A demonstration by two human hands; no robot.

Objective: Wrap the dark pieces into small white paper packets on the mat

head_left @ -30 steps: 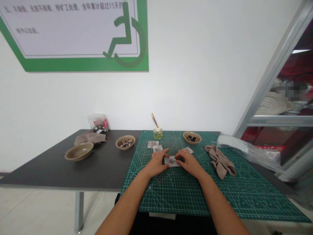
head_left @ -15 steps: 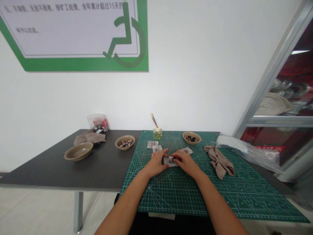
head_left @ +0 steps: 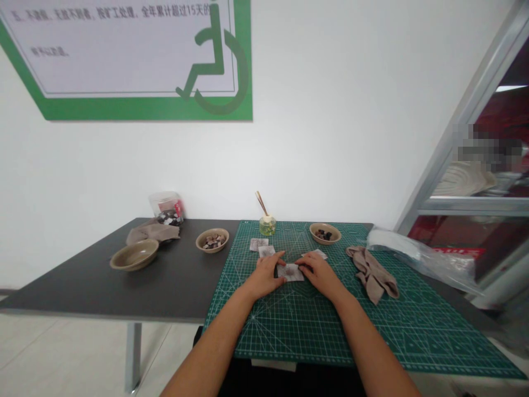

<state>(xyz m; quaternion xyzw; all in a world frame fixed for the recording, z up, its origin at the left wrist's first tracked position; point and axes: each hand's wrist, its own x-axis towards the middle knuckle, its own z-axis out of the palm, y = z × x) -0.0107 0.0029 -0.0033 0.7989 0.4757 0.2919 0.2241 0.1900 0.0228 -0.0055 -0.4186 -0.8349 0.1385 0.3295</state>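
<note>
A small pale paper card (head_left: 291,272) with a greyish print in its middle lies on the green cutting mat (head_left: 297,325), between my hands. My left hand (head_left: 265,275) rests at the card's left edge, thumb and forefinger spread apart along it. At the right edge, the fingertips of my right hand (head_left: 317,271) are bent together on the card's corner. Beyond my left hand lie two similar pieces, a far card (head_left: 259,244) and a nearer card (head_left: 266,251). Another card (head_left: 319,254) shows partly behind my right hand.
A bowl of dark pieces (head_left: 325,234) and a reed diffuser (head_left: 268,225) stand at the mat's back. Leftward are a bowl of small pieces (head_left: 212,241), another bowl (head_left: 134,256), a cloth (head_left: 152,231) and a clear tub (head_left: 166,208). A brown cloth (head_left: 372,273) lies right.
My right hand has shifted slightly right, off the middle of the card, and the card's print is now uncovered. The dark bit by its fingertips no longer shows clearly. My left hand has stayed put.
</note>
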